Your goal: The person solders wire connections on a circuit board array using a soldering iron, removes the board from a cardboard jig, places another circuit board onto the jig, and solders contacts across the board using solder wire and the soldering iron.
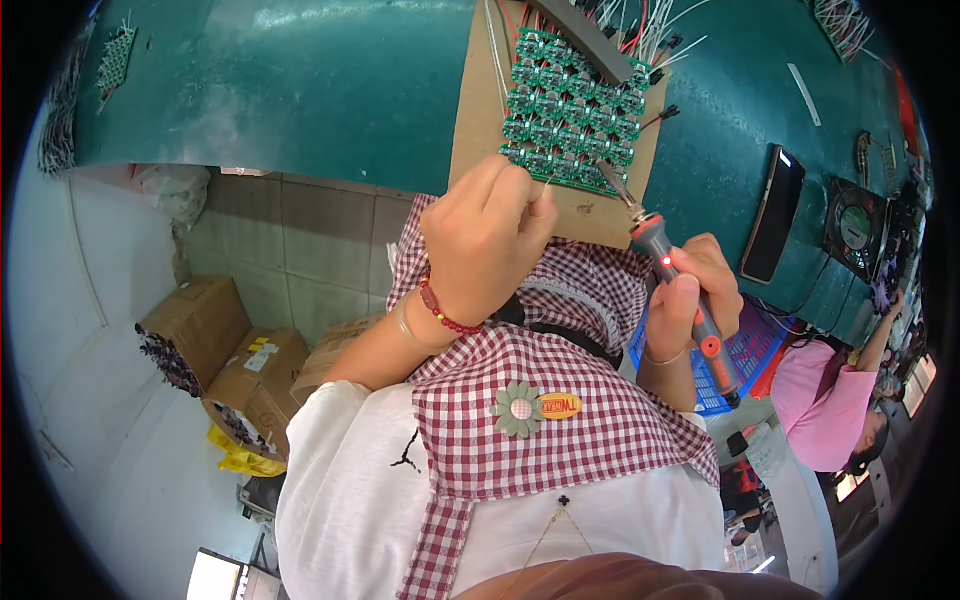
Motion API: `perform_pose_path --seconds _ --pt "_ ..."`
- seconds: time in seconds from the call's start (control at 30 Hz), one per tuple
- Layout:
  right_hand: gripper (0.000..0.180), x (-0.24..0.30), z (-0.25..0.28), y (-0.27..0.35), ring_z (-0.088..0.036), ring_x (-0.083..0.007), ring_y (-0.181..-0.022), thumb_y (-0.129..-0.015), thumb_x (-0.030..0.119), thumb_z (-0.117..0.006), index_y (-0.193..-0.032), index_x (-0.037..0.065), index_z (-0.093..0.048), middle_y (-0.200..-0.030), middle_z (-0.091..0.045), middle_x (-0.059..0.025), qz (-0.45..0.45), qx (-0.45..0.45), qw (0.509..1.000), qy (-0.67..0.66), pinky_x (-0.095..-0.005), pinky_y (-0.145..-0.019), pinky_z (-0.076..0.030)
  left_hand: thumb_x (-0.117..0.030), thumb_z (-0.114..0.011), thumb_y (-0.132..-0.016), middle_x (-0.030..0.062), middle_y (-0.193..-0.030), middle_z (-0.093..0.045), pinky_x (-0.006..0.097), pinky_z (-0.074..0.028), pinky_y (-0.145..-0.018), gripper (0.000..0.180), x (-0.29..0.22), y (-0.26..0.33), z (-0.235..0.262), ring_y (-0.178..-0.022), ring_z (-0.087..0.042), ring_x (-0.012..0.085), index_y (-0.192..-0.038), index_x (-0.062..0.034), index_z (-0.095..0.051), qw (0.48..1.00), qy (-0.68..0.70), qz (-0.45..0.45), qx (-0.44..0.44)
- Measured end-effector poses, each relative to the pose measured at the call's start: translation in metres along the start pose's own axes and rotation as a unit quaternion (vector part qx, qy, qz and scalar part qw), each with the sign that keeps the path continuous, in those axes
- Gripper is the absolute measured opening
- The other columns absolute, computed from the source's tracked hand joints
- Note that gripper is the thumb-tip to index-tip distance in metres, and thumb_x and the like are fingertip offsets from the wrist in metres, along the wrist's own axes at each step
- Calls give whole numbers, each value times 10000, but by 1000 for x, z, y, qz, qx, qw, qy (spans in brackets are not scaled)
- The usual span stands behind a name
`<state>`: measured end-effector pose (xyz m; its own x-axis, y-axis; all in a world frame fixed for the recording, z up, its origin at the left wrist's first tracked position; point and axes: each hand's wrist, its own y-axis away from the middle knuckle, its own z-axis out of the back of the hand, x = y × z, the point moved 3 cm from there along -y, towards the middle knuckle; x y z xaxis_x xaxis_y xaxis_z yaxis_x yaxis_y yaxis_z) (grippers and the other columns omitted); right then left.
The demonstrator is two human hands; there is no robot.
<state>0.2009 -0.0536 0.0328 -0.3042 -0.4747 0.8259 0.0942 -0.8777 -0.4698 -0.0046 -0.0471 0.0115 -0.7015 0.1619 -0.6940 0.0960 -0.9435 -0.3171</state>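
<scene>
Head view: my left hand [485, 240] pinches solder wire [545, 190]; right hand [695, 290] fisted round iron [680, 290], tip at board panel [570, 105]. Risk, I judge: bridged pads, from wire slipping.

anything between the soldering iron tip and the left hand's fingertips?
Head view: only bare brown cardboard and the lower edge of the green circuit board panel lie between the soldering iron tip and the left hand, which pinches a thin wire.

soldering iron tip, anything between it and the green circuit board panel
Nothing visible. The soldering iron in the right hand points its tip at the near edge of the green circuit board panel; the left hand sits beside it, left of the tip.
</scene>
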Motion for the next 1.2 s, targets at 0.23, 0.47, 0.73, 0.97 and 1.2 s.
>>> perform_pose_path --seconds 0.23,0.47,0.73,0.97,1.2 --pt "129 -1 -4 -4 -471 -186 -506 -808 33 -589 -916 -28 -624 -605 -523 -87 -12 23 999 21 -298 -490 -371 15 -725 -686 36 -601 -447 292 -362 -449 229 2 0 -8 -483 -452 154 -670 -57 -508 1000 1 0 6" --pt "140 -4 15 3 -466 -174 -514 -875 107 -578 -905 -26 -606 -615 -531 -82 1 -58 998 4 -317 -511 -379 10 -726 -689 41 -608 -463 298 -367 -442 228 -9 -1 -9 -482 -470 162 -675 -60 -510 1000 8 -8 16" --pt "122 -6 9 8 -472 -177 -527 -863 90 -579 -900 -22 -609 -608 -518 -81 -17 -35 999 5 -301 -515 -377 1 -726 -685 43 -615 -476 306 -378 -439 223 -13 -6 -14 -486 -490 170 -674 -68 -514 999 2 -30 19" --pt "112 -5 7 3 -469 -175 -517 -830 70 -596 -874 -32 -614 -597 -510 -79 -9 -21 1000 10 -295 -506 -372 -6 -724 -699 41 -624 -487 312 -384 -447 215 -15 -9 -22 -498 -505 176 -677 -70 -520 999 -9 -31 21" --pt "122 -12 15 3 -474 -154 -531 -833 74 -597 -857 -44 -617 -610 -529 -72 -66 -59 994 -65 -282 -516 -367 -31 -736 -717 43 -634 -499 319 -396 -458 203 -16 -8 -16 -510 -521 183 -695 -67 -538 999 -17 -12 35"
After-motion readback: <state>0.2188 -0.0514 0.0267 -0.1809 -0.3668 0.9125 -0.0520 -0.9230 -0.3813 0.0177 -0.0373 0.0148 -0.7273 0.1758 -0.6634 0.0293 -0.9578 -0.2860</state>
